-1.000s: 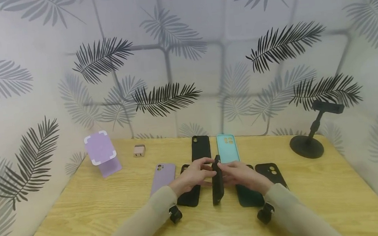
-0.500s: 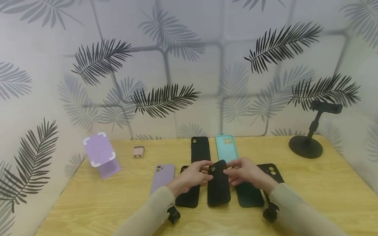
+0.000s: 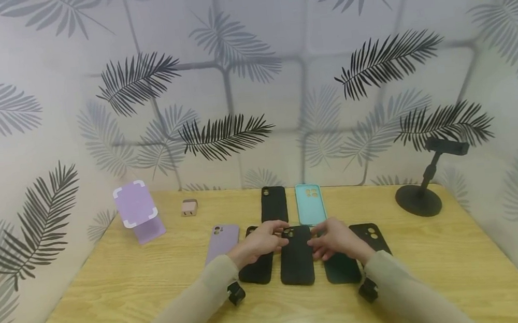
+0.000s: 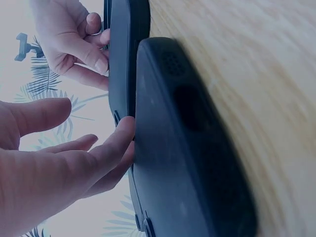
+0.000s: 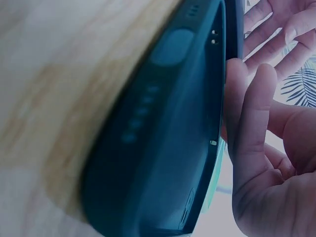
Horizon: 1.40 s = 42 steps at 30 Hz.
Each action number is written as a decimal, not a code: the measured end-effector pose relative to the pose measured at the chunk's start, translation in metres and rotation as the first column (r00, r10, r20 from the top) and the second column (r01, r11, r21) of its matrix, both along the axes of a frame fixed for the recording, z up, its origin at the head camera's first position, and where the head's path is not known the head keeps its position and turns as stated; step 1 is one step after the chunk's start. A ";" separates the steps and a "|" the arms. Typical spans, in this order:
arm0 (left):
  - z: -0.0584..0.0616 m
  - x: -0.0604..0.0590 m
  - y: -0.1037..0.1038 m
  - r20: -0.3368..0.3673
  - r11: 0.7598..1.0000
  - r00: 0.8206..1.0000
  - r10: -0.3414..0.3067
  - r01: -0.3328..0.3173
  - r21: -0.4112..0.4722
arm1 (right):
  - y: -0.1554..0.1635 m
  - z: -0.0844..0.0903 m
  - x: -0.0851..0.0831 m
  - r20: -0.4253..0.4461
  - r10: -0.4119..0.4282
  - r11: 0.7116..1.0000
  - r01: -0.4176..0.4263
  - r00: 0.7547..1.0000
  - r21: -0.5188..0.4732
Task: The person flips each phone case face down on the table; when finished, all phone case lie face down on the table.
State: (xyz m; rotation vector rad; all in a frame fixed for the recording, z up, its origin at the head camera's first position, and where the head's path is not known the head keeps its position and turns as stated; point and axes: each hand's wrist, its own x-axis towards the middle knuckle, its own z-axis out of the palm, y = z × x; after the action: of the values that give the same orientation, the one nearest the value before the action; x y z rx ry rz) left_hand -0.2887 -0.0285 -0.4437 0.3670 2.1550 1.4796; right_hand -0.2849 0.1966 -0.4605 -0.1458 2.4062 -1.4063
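A black phone case lies flat, back up, between my two hands. My left hand is at its upper left, fingers loosely extended; in the left wrist view its fingertips hang by another black case. My right hand is at the upper right, fingers relaxed, over a dark green case. That green case fills the foreground of the right wrist view, its hollow inside showing. Whether fingertips still touch the middle case is hard to tell. Neither hand grips anything.
Around the hands lie a lilac case, a black case, a turquoise case and another black case. Farther out stand a lilac phone stand, a small charger plug and a black holder.
The black case held edge-on between both hands was turned back up, lowered flat onto the table and let go. Both hands stay beside it, the right one slightly farther right.
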 end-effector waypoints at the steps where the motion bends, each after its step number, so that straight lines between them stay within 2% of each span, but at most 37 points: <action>1: 0.000 0.000 0.000 -0.002 1.000 1.000 -0.001 0.001 -0.001 | 0.000 0.000 0.000 0.002 0.000 1.000 0.000 1.000 0.005; 24: 0.002 0.004 0.000 -0.014 1.000 1.000 0.003 -0.003 -0.020 | -0.003 0.000 -0.003 0.024 -0.005 0.999 0.003 1.000 0.045; 30: 0.002 0.004 0.000 -0.027 0.999 1.000 0.011 -0.013 -0.043 | -0.003 0.000 -0.005 0.005 -0.003 0.999 0.003 1.000 0.053; 37: 0.005 0.005 0.002 -0.085 0.995 0.996 -0.002 -0.006 -0.101 | 0.000 0.002 -0.005 -0.024 -0.003 0.998 0.004 1.000 0.067; 42: 0.007 -0.001 0.005 -0.101 0.998 0.995 0.024 -0.030 -0.059 | 0.003 0.001 -0.009 -0.103 -0.024 0.998 0.030 0.994 0.053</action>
State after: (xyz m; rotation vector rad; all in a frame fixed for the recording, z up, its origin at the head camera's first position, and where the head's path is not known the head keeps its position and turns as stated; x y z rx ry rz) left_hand -0.2894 -0.0236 -0.4368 0.4004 2.2866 1.4354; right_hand -0.2940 0.1999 -0.4592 -0.1761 2.5364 -1.3742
